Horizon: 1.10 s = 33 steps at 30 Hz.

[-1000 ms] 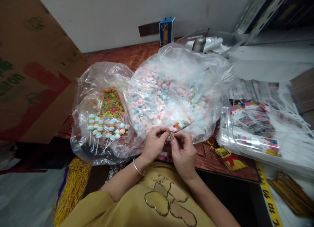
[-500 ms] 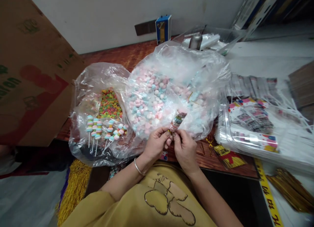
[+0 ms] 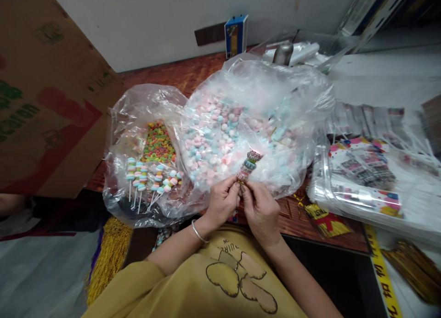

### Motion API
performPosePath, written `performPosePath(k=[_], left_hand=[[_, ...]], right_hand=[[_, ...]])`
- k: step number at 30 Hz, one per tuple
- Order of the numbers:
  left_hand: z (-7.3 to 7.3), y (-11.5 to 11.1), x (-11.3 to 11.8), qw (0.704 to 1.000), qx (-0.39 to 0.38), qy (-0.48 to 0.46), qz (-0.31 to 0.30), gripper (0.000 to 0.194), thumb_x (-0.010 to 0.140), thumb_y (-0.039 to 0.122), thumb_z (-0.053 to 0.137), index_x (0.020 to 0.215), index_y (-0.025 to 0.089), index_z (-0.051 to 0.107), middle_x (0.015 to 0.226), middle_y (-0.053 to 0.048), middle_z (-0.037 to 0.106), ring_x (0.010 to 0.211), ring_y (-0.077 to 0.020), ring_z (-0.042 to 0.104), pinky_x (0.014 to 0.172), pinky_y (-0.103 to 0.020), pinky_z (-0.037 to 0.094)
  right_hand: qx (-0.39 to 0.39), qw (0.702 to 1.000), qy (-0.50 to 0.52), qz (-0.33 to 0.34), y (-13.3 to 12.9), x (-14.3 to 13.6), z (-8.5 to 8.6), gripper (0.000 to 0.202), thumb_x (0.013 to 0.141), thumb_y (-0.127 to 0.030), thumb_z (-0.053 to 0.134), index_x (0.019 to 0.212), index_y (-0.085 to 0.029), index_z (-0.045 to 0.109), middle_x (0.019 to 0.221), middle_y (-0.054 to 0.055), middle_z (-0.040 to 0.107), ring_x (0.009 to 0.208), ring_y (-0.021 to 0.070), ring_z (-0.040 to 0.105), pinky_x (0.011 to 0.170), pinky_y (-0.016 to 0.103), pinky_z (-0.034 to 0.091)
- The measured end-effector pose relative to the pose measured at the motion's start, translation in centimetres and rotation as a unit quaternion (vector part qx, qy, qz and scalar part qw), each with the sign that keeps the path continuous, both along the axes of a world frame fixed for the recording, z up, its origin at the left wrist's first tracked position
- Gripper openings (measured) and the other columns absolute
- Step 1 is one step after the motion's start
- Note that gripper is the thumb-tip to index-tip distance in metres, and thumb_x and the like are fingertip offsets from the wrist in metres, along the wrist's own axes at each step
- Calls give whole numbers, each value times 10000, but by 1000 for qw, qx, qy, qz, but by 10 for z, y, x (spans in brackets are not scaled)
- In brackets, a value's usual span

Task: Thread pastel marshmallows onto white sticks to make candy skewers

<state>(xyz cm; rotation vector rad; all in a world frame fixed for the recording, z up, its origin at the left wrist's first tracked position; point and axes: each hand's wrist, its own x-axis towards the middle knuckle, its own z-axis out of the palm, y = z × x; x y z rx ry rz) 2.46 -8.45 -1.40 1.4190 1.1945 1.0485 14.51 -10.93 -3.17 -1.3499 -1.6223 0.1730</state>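
A candy lollipop in a printed clear wrapper point(image 3: 250, 165) stands tilted up between my two hands, its colours banded pink, blue and green. My left hand point(image 3: 223, 199) is closed around its lower end, thumb pressed on the neck. At that same neck the fingertips of my right hand point(image 3: 262, 210) pinch a small gold twist tie point(image 3: 241, 182), mostly hidden by the fingers. Beyond lies a big clear bag of pastel marshmallows point(image 3: 212, 143). Further left, several unwrapped marshmallow lollipops point(image 3: 139, 176) rest on a plastic bag beside colourful ring-shaped candies point(image 3: 159, 141).
A cardboard box point(image 3: 51, 97) stands at the left. On the right, a clear tray point(image 3: 320, 194) holds printed wrappers, with white sticks and wrapped pieces behind. A yellow packet of twist ties point(image 3: 325, 220) lies at the table edge. A blue box point(image 3: 236, 36) stands by the wall.
The view has shifted slightly, so the scene sits further right. The wrapped lollipop has turned a little and shows its bands more clearly. Both hands stay together at its neck.
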Motion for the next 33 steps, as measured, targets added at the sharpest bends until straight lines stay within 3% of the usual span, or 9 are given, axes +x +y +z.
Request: performPosePath(k=[7, 10, 15, 18, 20, 22, 24, 29, 33], left_hand=[[-1, 0, 0, 999, -10, -28, -32, 283, 977, 381, 544, 990, 171, 733, 643, 20, 583, 576, -97, 540, 580, -216, 458], [-3, 8, -5, 994, 78, -38, -70, 200, 956, 278, 582, 1012, 214, 763, 940, -46, 689, 893, -158, 648, 833, -292, 533], [24, 16, -28, 965, 247, -42, -82, 289, 904, 109, 597, 1008, 298, 789, 1427, -51, 561, 1326, -223, 525, 1110, -419, 430], [57, 5, -41, 946, 313, -58, -66, 373, 872, 18, 545, 967, 288, 784, 1049, -34, 678, 993, -132, 641, 912, -290, 520], [72, -5, -44, 930, 273, -10, -247, 359, 839, 15, 518, 961, 238, 772, 860, -22, 695, 759, -108, 634, 739, -237, 531], [75, -10, -41, 917, 198, 94, -334, 355, 846, 36, 484, 1001, 203, 757, 886, -42, 729, 768, -130, 654, 747, -253, 540], [70, -8, -37, 939, 150, 130, -282, 330, 900, 90, 454, 1024, 175, 747, 913, -66, 743, 829, -162, 684, 802, -294, 556], [64, 7, -49, 970, 157, 42, -183, 268, 935, 207, 580, 1112, 270, 771, 1477, -82, 570, 1314, -278, 586, 1072, -455, 505], [64, 5, -61, 927, 269, 140, -219, 259, 865, 106, 649, 809, 303, 807, 1561, 16, 474, 1517, -332, 312, 1183, -585, 370]], right_hand=[[49, 997, -58, -32, 1, 4, 0, 149, 983, -185, 537, 1046, -163, 670, 880, 102, 732, 805, 212, 675, 759, 322, 523], [-26, 993, 110, 24, -1, 10, 9, 75, 936, -221, 602, 920, -194, 670, 787, 37, 687, 701, 175, 632, 665, 285, 505], [-192, 902, 348, 169, 0, 19, 28, 134, 908, -328, 631, 850, -208, 640, 724, -20, 651, 608, 140, 597, 550, 238, 482], [-93, 967, 220, 85, 3, 30, 43, 67, 907, -251, 641, 858, -206, 653, 737, -12, 646, 634, 135, 589, 591, 243, 481], [35, 997, 65, 32, 4, 35, 54, 48, 887, -168, 653, 911, -208, 666, 771, 6, 664, 667, 141, 598, 633, 257, 487], [150, 987, -58, 28, 1, 37, 64, 168, 859, -108, 672, 994, -207, 669, 817, 31, 700, 706, 156, 625, 676, 276, 503], [198, 969, -120, 82, -3, 33, 71, 234, 854, -107, 689, 1064, -205, 661, 865, 58, 729, 743, 178, 653, 701, 297, 519], [6, 958, -28, 284, -6, 17, 67, 101, 913, -144, 599, 960, -215, 653, 755, 13, 672, 637, 145, 619, 585, 255, 491], [-115, 953, 118, 255, 7, 16, 59, 129, 927, -174, 589, 809, -215, 620, 668, -30, 612, 559, 120, 568, 518, 222, 449]])
